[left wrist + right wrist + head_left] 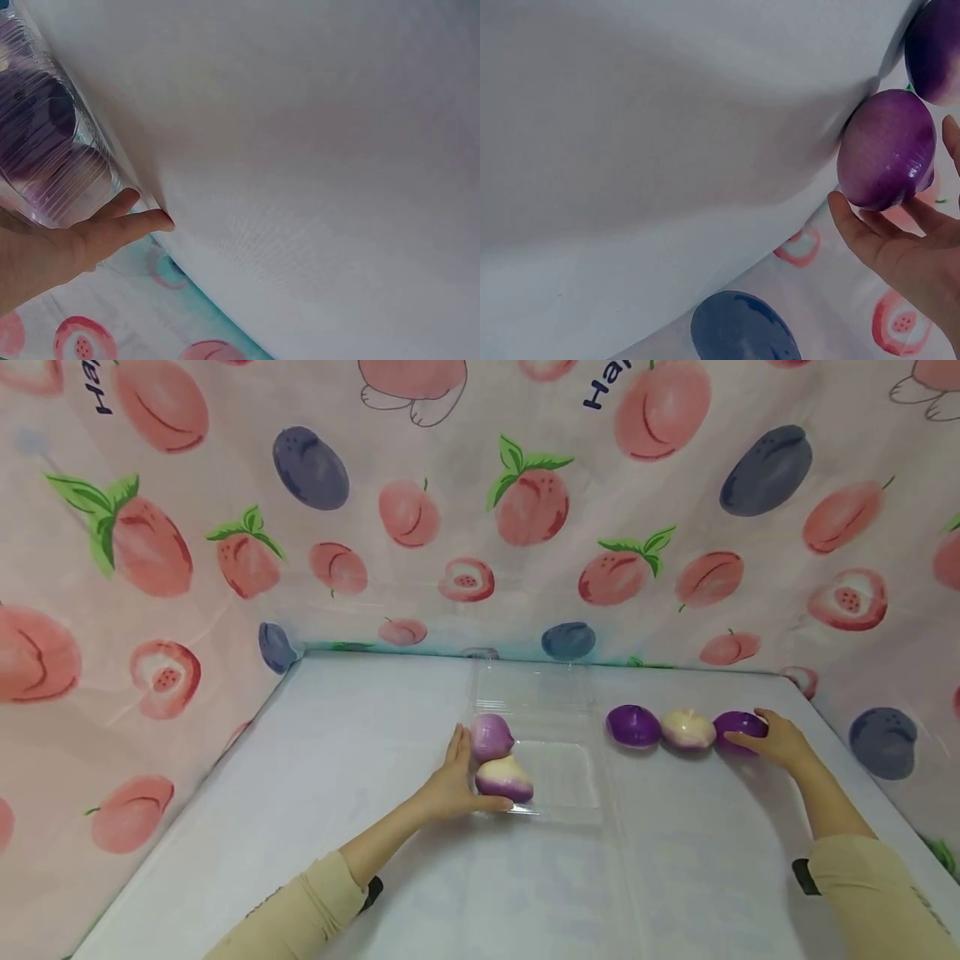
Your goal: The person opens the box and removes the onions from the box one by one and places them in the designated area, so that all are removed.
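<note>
A clear plastic container (558, 777) lies on the table with its lid folded back. Two purple-and-white onions, a pinkish purple one (492, 737) and a pale-topped one (506, 778), sit along its left side. My left hand (453, 783) spans the container's front left corner, thumb along the front edge and straight fingers beside the left wall. To the container's right, three onions stand in a row: a dark purple one (633, 727), a white-topped one (687, 730) and another purple one (738, 730). My right hand (778, 742) spreads thumb and fingers around this last onion (889, 150).
A white table (360, 718) carries everything. Fruit-printed cloth (465, 510) stands behind it and along both sides. The raised clear lid (532, 685) reaches close to the back edge.
</note>
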The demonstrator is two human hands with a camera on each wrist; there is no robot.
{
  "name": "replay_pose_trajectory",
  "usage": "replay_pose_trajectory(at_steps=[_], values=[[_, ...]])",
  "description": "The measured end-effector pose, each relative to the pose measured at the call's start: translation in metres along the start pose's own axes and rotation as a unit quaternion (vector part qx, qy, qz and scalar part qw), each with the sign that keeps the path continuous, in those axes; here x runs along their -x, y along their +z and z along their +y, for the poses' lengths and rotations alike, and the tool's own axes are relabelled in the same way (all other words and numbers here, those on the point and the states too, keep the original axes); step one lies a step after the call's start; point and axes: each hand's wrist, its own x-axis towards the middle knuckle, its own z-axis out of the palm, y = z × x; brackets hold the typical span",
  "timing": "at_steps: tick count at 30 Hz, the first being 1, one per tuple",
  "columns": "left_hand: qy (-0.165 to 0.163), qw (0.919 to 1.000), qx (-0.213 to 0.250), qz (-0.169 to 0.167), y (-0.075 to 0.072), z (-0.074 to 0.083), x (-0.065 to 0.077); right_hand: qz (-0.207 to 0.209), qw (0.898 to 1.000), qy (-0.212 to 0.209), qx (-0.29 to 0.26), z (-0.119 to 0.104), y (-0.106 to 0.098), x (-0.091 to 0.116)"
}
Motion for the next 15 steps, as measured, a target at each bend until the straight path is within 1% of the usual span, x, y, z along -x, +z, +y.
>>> replay_pose_trajectory(at_steps=[5, 9, 12, 15], values=[[0.002, 1.0, 0.001, -0.001, -0.0007, 0.0005, -0.0014, 0.0, 1.0, -0.019, 0.01, -0.0001, -0.0022, -0.0019], [0.002, 1.0, 0.002, 0.0, -0.0012, 0.0009, -0.0006, 0.005, 1.0, -0.027, 0.007, -0.0003, -0.0026, -0.0034], [0.002, 1.0, -0.001, 0.0, -0.0017, 0.0016, -0.0001, 0.033, 0.999, -0.039, 0.009, -0.0028, -0.0025, -0.0049], [0.003, 1.0, -0.005, 0.001, -0.0016, 0.0007, -0.0004, 0.078, 0.995, -0.053, 0.018, -0.0091, -0.0023, -0.0058]])
